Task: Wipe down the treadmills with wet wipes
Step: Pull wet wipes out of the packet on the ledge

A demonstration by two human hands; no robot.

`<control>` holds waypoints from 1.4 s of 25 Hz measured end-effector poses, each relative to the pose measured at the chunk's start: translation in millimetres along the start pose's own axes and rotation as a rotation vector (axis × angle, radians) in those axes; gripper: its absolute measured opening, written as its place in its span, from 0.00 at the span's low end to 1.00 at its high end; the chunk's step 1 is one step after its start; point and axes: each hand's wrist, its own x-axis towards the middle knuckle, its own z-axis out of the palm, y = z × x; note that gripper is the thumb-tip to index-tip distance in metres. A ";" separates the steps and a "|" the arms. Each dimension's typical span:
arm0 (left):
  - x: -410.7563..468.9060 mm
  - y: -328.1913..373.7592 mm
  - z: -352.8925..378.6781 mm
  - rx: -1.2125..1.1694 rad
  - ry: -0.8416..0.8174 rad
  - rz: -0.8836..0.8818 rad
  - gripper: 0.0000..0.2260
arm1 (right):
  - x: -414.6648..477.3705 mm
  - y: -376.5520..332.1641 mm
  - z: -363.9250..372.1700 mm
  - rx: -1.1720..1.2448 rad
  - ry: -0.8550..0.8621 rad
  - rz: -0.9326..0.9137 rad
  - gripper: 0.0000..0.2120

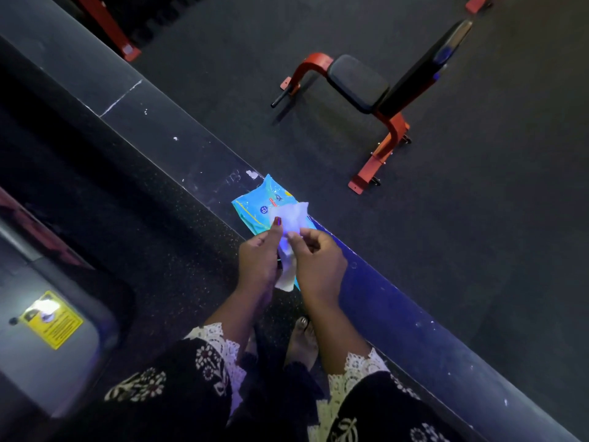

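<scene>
Two hands meet above the pack, which lies flat on the dark ledge that runs across the room. One white wipe sits between them. The left hand pinches it between thumb and curled fingers, painted thumbnail on top. The right hand nips the near edge with its fingers curled in, and the lower end of the sheet hangs down between the palms. The wipe is bunched, not flat, and from where I stand I cannot tell whether it is free of the pack or has its tail caught in the opening. I judge the step to be readying a wipe, with no wiping begun. To do it well, the hands should draw apart so the sheet opens. It can then be folded once into a pad with a broad damp face, since a crumpled ball cleans only where its ridges touch. It is worth checking that a second sheet has not come along. The pack looks light enough to lift with a tug, so a finger should hold it down. The flap needs closing so the rest stay wet. The treadmill, grey with a yellow label, is at the person's lower left, well apart from the hands, so a turn that way comes next
</scene>
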 end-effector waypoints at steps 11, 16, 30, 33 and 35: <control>7.6 -0.6 5.8 -0.274 0.034 -0.118 0.03 | 7.4 14.8 -5.1 0.328 0.098 0.261 0.07; 29.1 -10.6 -9.5 -0.249 0.304 -0.073 0.10 | 18.5 19.3 -12.0 0.614 0.129 0.464 0.09; 7.7 0.9 -9.0 1.300 -0.134 0.526 0.29 | 24.7 47.1 -30.9 0.236 0.046 0.400 0.08; 10.2 -12.5 3.6 1.759 -0.198 0.647 0.35 | 24.2 51.1 -19.3 0.495 -0.081 0.446 0.12; 20.2 -14.7 6.2 1.865 -0.155 0.676 0.34 | 25.4 56.7 -15.3 0.465 -0.117 0.366 0.12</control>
